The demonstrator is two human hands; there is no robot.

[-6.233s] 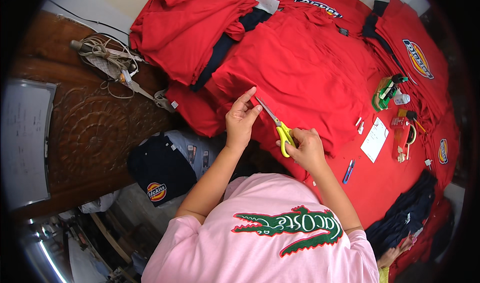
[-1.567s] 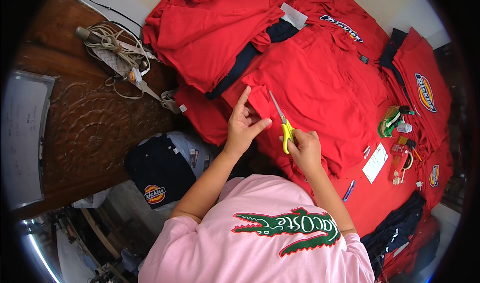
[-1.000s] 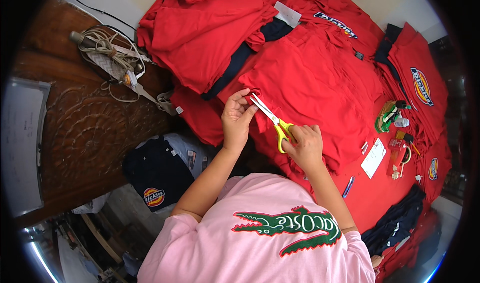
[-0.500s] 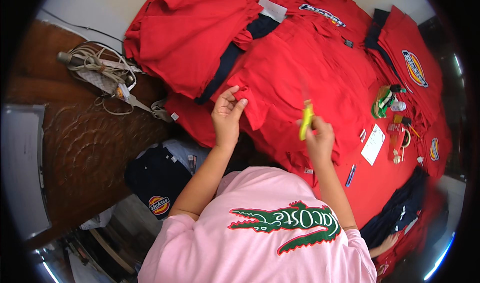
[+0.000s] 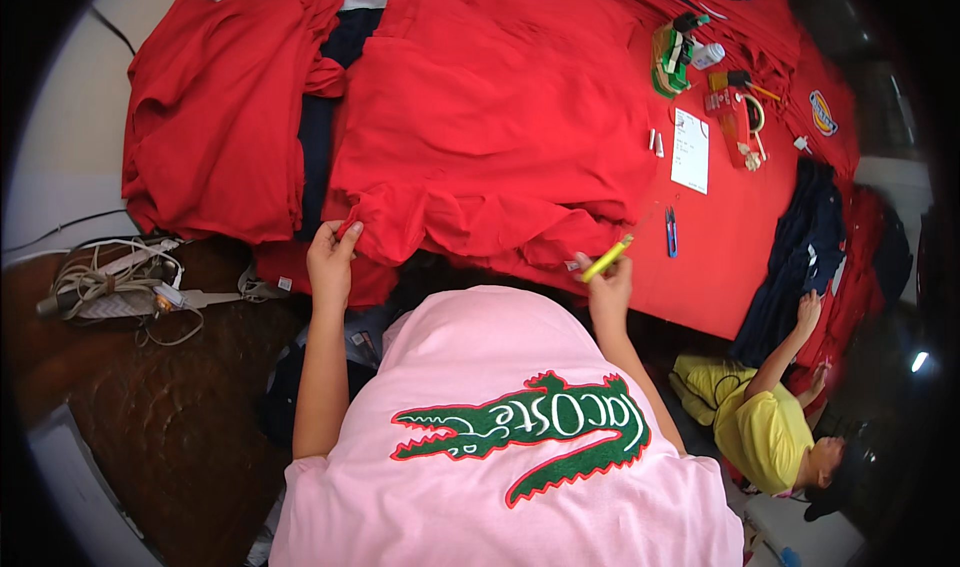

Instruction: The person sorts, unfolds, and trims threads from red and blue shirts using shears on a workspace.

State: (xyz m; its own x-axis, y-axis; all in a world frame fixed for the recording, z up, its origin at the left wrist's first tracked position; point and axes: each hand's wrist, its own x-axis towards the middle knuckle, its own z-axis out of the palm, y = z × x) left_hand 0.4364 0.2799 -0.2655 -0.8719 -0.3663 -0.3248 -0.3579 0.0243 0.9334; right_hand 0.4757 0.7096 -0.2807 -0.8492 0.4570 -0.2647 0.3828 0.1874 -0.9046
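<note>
The right hand [image 5: 608, 285] is clenched around yellow-handled scissors [image 5: 612, 257], whose long axis slants up and away to the right. The left hand [image 5: 330, 257] pinches the red garment [image 5: 490, 117] at its near edge. A blue pen [image 5: 671, 232] lies just beyond the scissors.

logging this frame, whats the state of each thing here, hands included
left hand: pinching the red garment's hem
right hand: closed on the yellow-handled scissors
yellow-handled scissors: held, blades hard to tell
red garment: spread flat, near edge bunched
white paper slip: lying flat
blue pen: lying loose
</note>
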